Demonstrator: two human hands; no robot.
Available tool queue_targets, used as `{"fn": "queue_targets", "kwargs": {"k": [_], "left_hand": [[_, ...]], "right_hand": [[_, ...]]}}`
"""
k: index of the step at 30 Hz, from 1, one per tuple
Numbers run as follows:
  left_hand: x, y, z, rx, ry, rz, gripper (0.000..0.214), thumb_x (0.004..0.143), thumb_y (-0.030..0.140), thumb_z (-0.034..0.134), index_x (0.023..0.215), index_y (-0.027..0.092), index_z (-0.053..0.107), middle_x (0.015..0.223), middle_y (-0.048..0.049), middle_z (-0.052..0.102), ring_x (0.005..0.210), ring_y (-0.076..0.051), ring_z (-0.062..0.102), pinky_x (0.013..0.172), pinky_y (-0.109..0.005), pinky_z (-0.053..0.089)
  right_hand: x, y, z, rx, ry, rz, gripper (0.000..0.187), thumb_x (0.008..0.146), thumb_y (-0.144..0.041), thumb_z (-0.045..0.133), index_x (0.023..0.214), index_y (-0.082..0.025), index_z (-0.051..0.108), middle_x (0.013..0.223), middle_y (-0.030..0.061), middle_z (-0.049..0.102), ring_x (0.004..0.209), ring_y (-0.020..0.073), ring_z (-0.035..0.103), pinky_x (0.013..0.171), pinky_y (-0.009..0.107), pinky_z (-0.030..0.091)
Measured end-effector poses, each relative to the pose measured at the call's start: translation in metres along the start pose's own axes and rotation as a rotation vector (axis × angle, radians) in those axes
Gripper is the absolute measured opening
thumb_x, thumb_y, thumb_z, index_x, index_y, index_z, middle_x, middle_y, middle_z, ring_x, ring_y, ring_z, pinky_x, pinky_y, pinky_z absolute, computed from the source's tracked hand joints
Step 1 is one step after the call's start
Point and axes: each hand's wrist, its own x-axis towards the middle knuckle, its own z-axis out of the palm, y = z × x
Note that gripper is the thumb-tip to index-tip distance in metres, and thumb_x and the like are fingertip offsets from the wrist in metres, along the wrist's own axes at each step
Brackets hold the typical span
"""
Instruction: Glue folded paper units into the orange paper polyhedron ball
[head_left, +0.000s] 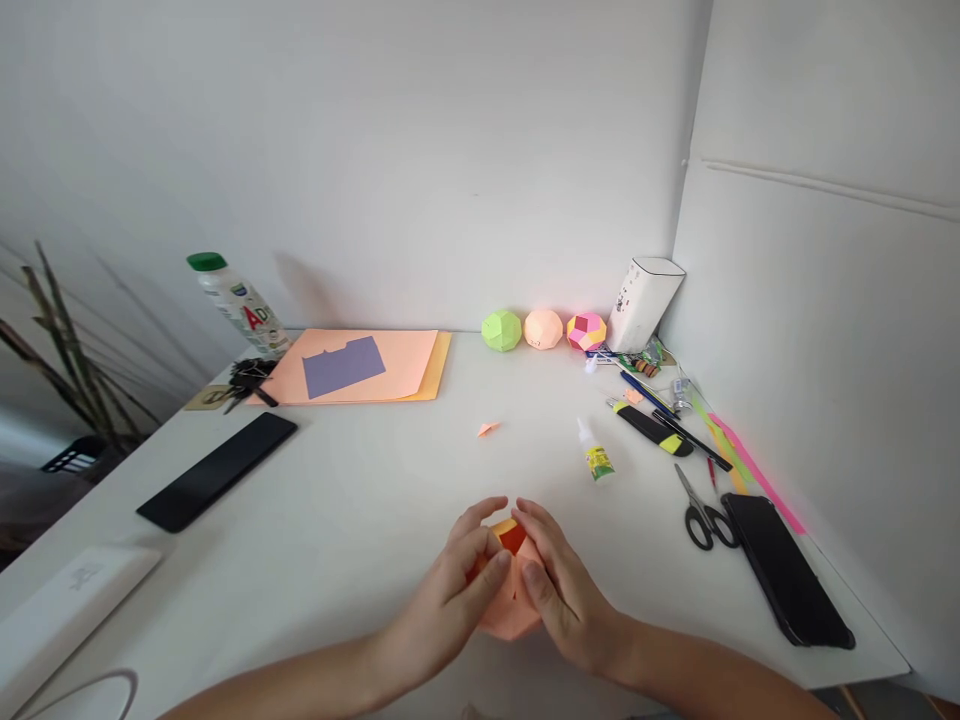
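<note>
Both hands meet low at the near middle of the white surface (pixel 360 500), close to its front edge. Bare surface lies open ahead of them and out to the left hand's side, as far as a flat black device (pixel 217 470) and a white device (pixel 67 610) at the near left corner. To the right hand's side the room is tighter: a small glue bottle (pixel 596 452) stands just ahead and right, then scissors (pixel 703 515) and a black phone (pixel 787 570) near the right edge, under the wall.

The left hand (pixel 454 595) and the right hand (pixel 562 590) both grip a folded orange paper piece (pixel 511 600), fingers curled over its top and thumbs pressing on its near face. The piece sits between the palms, touching both, just above or on the surface; which one cannot be told.

Well ahead of the hands, by the back wall, stand three paper balls (pixel 543 329) and peach paper sheets (pixel 375 365). A tiny orange paper scrap (pixel 487 429) lies between.
</note>
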Motion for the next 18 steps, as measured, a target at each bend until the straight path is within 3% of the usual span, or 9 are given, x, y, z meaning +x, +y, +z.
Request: {"fn": "queue_targets", "kwargs": {"k": [4,11,18], "left_hand": [[-0.0006,-0.0007,0.0009,0.009,-0.007,0.000,0.034,0.094,0.048,0.043,0.075,0.020,0.051,0.143,-0.0088,0.037,0.144,-0.027,0.017,0.108,-0.043,0.036],[-0.0022,-0.0046,0.0032,0.013,0.025,0.063,0.031,0.094,0.046,0.046,0.084,0.020,0.059,0.143,-0.0081,0.039,0.132,-0.028,0.039,0.105,-0.042,0.041],[-0.0002,-0.0011,0.0007,0.053,-0.006,0.039,0.033,0.094,0.046,0.043,0.076,0.020,0.054,0.143,-0.0073,0.039,0.135,-0.027,0.034,0.106,-0.041,0.041]], "right_hand": [[0.0021,-0.0017,0.0006,-0.006,0.009,-0.025,0.051,0.100,-0.043,0.034,0.147,-0.026,0.030,0.157,0.0072,0.025,0.146,0.0224,0.020,0.120,0.045,0.022],[0.0057,-0.0041,0.0025,-0.031,0.037,-0.105,0.047,0.101,-0.038,0.033,0.145,-0.026,0.032,0.153,0.0082,0.031,0.143,0.0227,0.027,0.119,0.045,0.026],[0.0057,-0.0043,0.0032,-0.036,0.051,-0.132,0.045,0.101,-0.036,0.034,0.144,-0.027,0.033,0.151,0.0081,0.033,0.141,0.0234,0.030,0.118,0.043,0.030]]}}
